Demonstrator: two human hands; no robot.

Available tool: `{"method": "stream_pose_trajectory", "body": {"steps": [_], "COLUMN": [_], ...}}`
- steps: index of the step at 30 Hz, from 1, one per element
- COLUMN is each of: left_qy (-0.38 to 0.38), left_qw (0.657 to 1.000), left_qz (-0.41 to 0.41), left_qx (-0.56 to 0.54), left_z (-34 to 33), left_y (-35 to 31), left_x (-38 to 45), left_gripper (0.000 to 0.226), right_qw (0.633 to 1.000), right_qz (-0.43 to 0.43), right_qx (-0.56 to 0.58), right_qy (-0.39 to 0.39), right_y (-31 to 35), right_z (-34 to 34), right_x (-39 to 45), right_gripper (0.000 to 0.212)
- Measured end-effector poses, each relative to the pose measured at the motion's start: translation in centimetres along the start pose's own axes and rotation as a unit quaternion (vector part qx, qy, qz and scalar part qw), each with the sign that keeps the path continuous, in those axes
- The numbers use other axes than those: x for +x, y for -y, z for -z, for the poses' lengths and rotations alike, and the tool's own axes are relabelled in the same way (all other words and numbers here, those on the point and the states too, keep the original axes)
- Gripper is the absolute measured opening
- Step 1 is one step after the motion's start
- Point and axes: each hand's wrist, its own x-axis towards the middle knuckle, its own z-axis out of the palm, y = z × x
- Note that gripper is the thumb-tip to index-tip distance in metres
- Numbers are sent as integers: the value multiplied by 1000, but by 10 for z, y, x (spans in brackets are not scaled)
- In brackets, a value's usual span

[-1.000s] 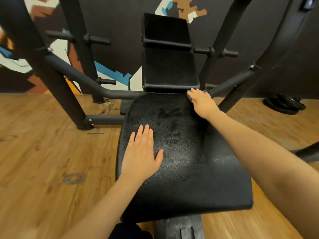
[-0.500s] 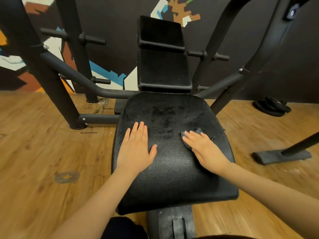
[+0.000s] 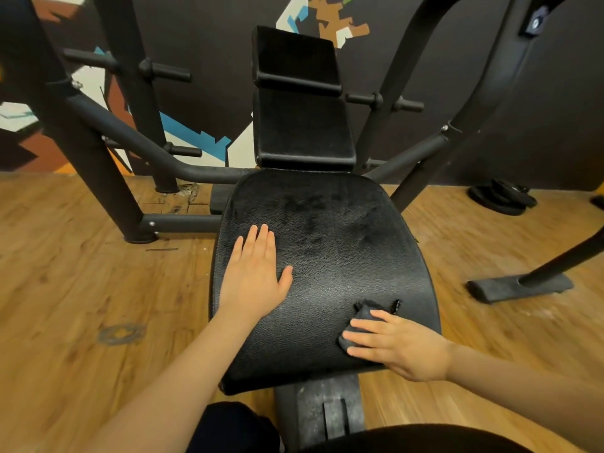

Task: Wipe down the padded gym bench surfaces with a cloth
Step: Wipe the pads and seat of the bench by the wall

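Pressing the cloth [image 3: 361, 317] flat under straight fingers, the right hand [image 3: 400, 346] sits at the seat's [image 3: 327, 256] near-right corner — unwiped pad lies leftward, toward the flat, open left hand [image 3: 255, 276].

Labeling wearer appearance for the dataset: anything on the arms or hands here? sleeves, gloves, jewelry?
Nothing worn that shows. Both forearms are bare right to the frame edge, with no sleeve in view. The left hand and right hand have no gloves, and no rings, watch or wristband can be seen on the sides that show. Nails look short and plain.
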Motion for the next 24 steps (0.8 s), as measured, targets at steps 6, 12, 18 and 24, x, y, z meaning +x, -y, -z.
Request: {"method": "stream_pose_trajectory", "body": {"steps": [6,12,18,24], "left_qy": [-5,-14,-12,-10], "left_qw": [1000,1000,1000,1000], "left_qz": [-1,2,3,-2], "left_qx": [-10,-10,-15,-14], "left_z": [-2,-4,-2,-6], "left_y": [1,1,1,2], "left_x": [2,2,2,4], "left_gripper": [73,73,73,73], "right_qw": [997,983,945,908], "right_qz": [75,-69,-237,-344], "right_qx": [-25,119,183,202], "right_qy": [-5,-123,-132,-127], "right_y": [-16,-62,-144,-180], "right_z": [-1,21,46,60], "right_x": [6,63,134,173], "right_gripper": [44,39,44,47]}}
